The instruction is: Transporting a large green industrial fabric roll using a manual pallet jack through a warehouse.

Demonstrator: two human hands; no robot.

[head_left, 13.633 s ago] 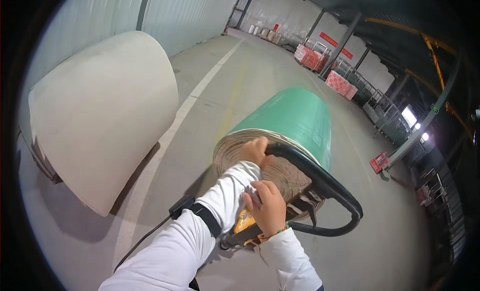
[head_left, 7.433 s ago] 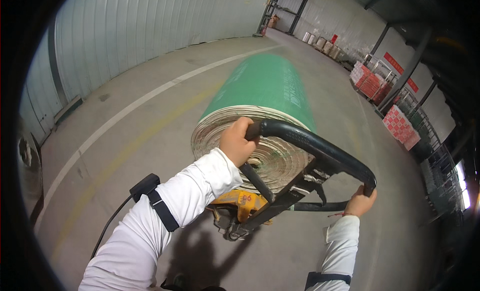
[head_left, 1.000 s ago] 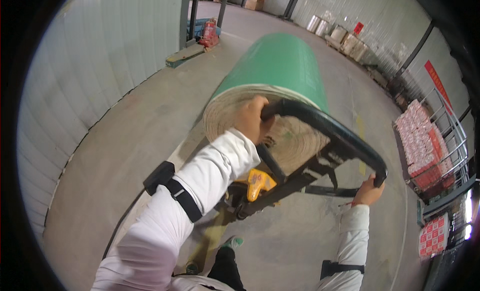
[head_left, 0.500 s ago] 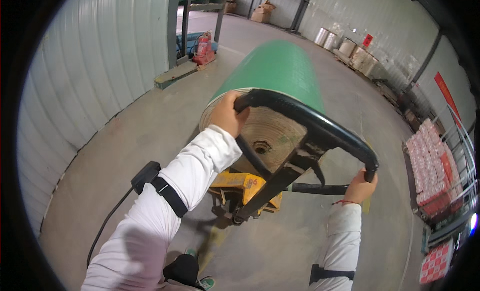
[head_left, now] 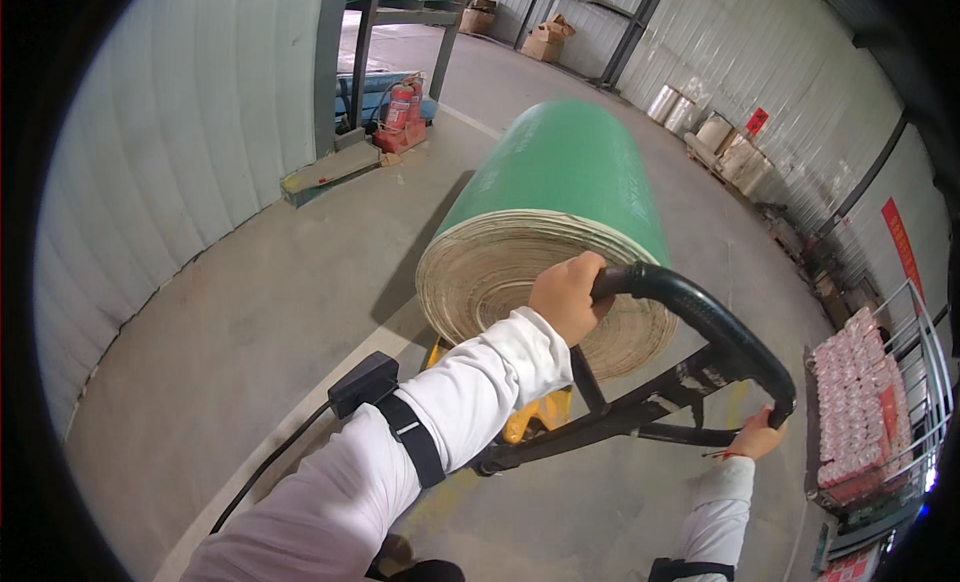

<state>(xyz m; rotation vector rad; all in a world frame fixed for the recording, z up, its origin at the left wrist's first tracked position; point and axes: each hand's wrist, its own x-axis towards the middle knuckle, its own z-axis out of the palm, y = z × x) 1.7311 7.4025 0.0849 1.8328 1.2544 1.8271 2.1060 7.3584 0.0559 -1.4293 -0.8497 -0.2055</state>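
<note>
My left hand (head_left: 572, 298) is closed round the upper left corner of a black looped pallet jack handle (head_left: 712, 317). Its lower right corner is gripped by my right hand (head_left: 757, 435). The handle slants to the right, its black shaft running down to the yellow pallet jack (head_left: 540, 414), which my left forearm partly hides. On the jack lies a big roll of green sheet material (head_left: 572, 162), its pale layered end facing me. My left hand and the handle cover part of that end, including most of its core.
A corrugated wall (head_left: 200, 92) runs along the left. Red fire extinguishers (head_left: 400, 107) stand at a post by its end. On the right is a metal-railed cart (head_left: 925, 367) beside stacked pink-and-white packages (head_left: 850, 392). Wrapped rolls (head_left: 715, 132) line the far wall; a cardboard box (head_left: 548, 40) stands farther back.
The handle has swung to the right and lower, both hands moving with it. More of the roll's layered end shows. The roll sits slightly lower and farther right in view.
</note>
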